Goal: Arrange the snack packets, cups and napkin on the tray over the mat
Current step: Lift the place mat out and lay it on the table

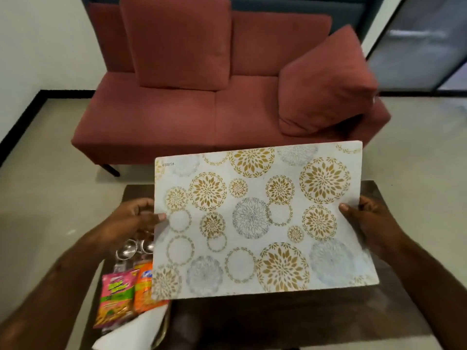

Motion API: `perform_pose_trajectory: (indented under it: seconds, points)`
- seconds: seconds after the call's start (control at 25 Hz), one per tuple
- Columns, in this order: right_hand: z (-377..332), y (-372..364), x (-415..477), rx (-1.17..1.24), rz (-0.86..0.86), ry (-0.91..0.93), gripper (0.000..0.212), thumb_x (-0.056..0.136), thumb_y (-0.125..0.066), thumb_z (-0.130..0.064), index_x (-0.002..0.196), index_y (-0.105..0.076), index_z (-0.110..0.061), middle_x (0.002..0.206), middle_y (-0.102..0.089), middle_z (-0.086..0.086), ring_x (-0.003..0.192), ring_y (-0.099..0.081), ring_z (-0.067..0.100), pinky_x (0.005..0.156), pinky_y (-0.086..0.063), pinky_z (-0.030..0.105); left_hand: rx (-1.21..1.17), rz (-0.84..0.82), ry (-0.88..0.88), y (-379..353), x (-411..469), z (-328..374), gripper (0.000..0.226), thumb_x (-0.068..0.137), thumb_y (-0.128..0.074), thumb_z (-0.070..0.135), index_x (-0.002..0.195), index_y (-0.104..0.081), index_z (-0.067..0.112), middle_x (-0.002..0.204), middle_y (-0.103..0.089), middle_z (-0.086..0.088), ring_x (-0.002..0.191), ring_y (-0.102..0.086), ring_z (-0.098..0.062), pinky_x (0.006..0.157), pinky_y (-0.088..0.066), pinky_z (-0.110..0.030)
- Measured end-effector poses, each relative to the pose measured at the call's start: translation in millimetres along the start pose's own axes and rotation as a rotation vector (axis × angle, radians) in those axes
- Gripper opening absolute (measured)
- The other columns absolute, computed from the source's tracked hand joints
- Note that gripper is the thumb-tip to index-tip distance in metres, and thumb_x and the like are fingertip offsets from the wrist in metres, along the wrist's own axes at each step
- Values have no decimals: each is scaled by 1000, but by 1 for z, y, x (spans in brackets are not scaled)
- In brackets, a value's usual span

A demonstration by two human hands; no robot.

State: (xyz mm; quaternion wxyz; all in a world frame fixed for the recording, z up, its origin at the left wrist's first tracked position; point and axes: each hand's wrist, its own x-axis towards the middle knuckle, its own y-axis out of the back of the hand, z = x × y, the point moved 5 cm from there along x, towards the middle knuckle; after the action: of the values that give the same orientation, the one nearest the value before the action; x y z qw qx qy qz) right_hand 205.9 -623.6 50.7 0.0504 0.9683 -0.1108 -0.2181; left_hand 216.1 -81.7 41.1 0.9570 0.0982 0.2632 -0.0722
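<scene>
A home living room: a red sofa [202,97] with loose cushions [177,41] stands just behind the low dark worktop [278,319].

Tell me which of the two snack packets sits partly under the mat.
The orange packet: its right edge disappears beneath the mat. The pink and green packet, to its left, lies fully uncovered.

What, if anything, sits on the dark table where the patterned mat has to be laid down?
Partly. The white mat with gold floral circles, held by left hand and right hand, overlaps steel cups, snack packets and white napkin at the dark table's left side; the rest looks bare.
</scene>
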Motion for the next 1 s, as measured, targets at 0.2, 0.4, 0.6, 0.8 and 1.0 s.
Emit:
perform_pose_trajectory:
  seconds: [0.2, 0.4, 0.6, 0.8, 1.0]
  points:
    - [51, 91, 30, -48, 101, -42, 22, 95, -67, -7, 116, -71, -9, 106, -79, 11, 92, -78, 32, 74, -65, 42, 15, 14, 74, -128, 35, -14, 20, 91, -69, 5, 110, -71, 13, 104, -79, -11, 89, -78, -29, 64, -64, -41]
    - [107, 151, 102, -235, 18, -111, 22, 98, -65, -18, 118, -67, -8, 91, -72, -5, 72, -71, 12, 44, -50, 11, 50, 142, 195, -223, 78, -57, 29, 92, -68, 4, 121, -67, 7, 112, -77, -14, 101, -73, -36, 89, -57, -59]
    - [202, 173, 175, -178, -32, -310, 31, 102, -58, -15, 129, -61, 0, 113, -74, 13, 88, -73, 25, 59, -61, 27, 63, 194, 269, -297, 151, -111, 36, 92, -63, -7, 127, -59, -9, 125, -67, -28, 111, -66, -47, 92, -55, -56]
    - [248, 175, 240, -183, -84, -328, 27, 101, -61, -24, 125, -67, -13, 116, -77, 9, 91, -77, 28, 73, -63, 43, 107, 244, 348, -315, 212, -145, 34, 95, -63, 0, 128, -60, -3, 124, -68, -23, 107, -68, -42, 85, -57, -51]
    - [271, 159, 291, -291, 2, -344, 30, 98, -66, -27, 124, -65, -12, 112, -76, 4, 86, -74, 20, 59, -55, 28, 161, 280, 391, -310, 253, -157, 37, 95, -63, 0, 131, -59, -2, 128, -66, -22, 113, -66, -42, 92, -55, -57]
